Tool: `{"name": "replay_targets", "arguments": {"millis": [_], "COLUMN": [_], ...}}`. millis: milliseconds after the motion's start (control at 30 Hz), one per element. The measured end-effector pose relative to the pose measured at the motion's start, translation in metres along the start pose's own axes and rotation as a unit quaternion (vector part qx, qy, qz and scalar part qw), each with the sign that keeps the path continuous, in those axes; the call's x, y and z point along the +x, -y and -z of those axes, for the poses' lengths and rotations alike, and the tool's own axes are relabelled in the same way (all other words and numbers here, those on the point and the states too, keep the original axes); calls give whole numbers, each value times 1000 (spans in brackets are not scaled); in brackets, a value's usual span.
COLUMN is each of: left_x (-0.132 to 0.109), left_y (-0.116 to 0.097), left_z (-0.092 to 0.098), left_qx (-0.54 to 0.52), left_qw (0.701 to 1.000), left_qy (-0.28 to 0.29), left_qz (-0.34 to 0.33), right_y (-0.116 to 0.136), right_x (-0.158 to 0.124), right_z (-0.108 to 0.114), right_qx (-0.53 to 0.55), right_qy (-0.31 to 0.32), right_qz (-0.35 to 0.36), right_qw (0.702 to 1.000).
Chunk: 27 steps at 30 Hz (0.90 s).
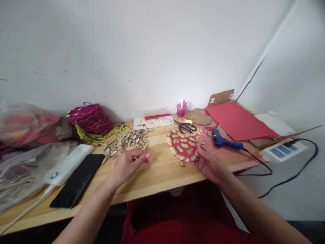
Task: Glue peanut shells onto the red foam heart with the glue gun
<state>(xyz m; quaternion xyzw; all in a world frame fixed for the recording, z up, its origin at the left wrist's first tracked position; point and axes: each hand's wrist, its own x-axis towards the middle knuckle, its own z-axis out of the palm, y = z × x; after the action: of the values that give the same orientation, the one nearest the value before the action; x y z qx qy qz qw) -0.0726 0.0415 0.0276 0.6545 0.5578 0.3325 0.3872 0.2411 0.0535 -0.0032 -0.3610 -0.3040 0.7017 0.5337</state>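
My right hand [208, 164] grips the lower right edge of a red heart-shaped piece [182, 146], thumb on top and fingers beneath. Rows of peanut shells cover its face. Beside a heap of loose peanut shells [128, 140], my left hand [132, 164] is closed in a pinch, thumb against the curled fingers. Whatever may be between its fingertips is hidden. A blue glue gun [225, 141] lies to the right of the heart, its cord running off the table. Black-handled scissors [186, 127] rest just behind the heart.
Red sheets [240, 120] lie at the back right, near a white power strip [284, 150]. A pink cup [181, 110] stands by the wall. On the left are a purple woven basket [90, 118], plastic bags [27, 159], a black phone [78, 179] and a white power bank [69, 164].
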Motion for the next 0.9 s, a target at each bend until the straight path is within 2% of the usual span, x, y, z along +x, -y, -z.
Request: {"name": "replay_targets", "arguments": {"millis": [67, 133, 200, 267, 367, 433, 533, 633, 700, 800, 900], "left_x": [6, 11, 16, 21, 30, 37, 50, 67, 77, 86, 85], "left_y": [-14, -28, -38, -44, -47, -46, -44, -41, -38, -30, -21], "left_z": [-22, -41, -58, -72, -86, -87, -76, -58, -49, -45, -50], "left_qx": [-163, -313, -391, -414, -419, -426, -451, -480, -505, -521, -528], "left_qw": [986, 948, 915, 900, 896, 893, 880, 870, 860, 846, 841], "left_qy": [-10, 28, 74, 114, 121, 110, 84, 41, -28, -100, -107], "left_qz": [24, 56, 72, 72, 79, 98, 123, 106, 74, 56, 61], "right_y": [-1, -3, -5, -7, -7, -1, 19, 50, 67, 81, 81], "right_x": [0, 2, 3, 6, 13, 19, 35, 56, 71, 93, 114], "right_z": [-2, -5, -10, -15, -22, -24, -23, -16, -11, -5, -6], "right_qx": [-1, -6, -18, -36, -83, -132, -237, -366, -463, -593, -689], "right_qy": [-2, -1, 2, 8, 16, 21, 18, -23, -52, -57, -48], "right_qz": [12, 25, 40, 55, 76, 86, 101, 141, 155, 117, 70], "right_qw": [1000, 1000, 999, 998, 993, 987, 966, 919, 871, 794, 719]}}
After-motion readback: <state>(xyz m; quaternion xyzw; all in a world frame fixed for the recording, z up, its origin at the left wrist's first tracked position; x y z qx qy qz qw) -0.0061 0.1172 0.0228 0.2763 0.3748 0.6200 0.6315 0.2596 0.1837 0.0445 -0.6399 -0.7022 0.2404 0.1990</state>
